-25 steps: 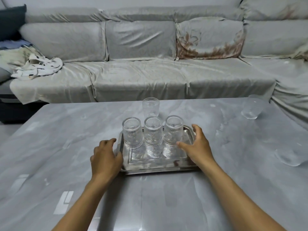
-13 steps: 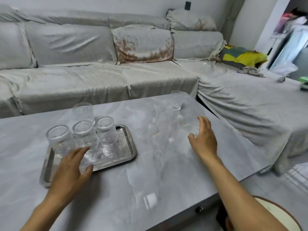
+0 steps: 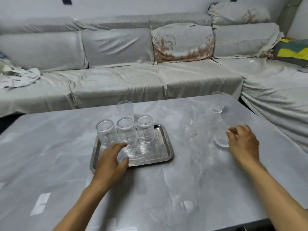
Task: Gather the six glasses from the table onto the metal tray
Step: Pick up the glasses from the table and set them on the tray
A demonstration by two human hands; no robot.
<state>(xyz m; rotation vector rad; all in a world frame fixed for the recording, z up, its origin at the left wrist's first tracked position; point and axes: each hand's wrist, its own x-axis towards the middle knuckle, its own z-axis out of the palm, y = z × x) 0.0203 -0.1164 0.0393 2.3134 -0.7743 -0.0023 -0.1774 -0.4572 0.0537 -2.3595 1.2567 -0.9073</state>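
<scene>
The metal tray (image 3: 164, 147) lies mid-table with three ribbed clear glasses (image 3: 125, 131) upright in a row on its far half. A fourth glass (image 3: 125, 109) stands just behind the tray's far edge. My left hand (image 3: 111, 162) rests on the tray's near left corner, fingers apart, fingertips close to the middle glass's base. To the right, a blurred fifth glass (image 3: 220, 139) is on the table with my right hand (image 3: 244, 144) curled round its right side. A sixth glass (image 3: 217, 102) stands alone near the far right corner.
The grey marble-look table (image 3: 183, 189) ends at the right and near edges. A covered grey sofa (image 3: 133, 80) wraps behind and to the right, close to the table. A crumpled cloth (image 3: 21, 77) lies on the sofa's left.
My right hand has closed round the glass that it was reaching for. The left hand has stayed at the tray's near left corner. My view has swung back left.
</scene>
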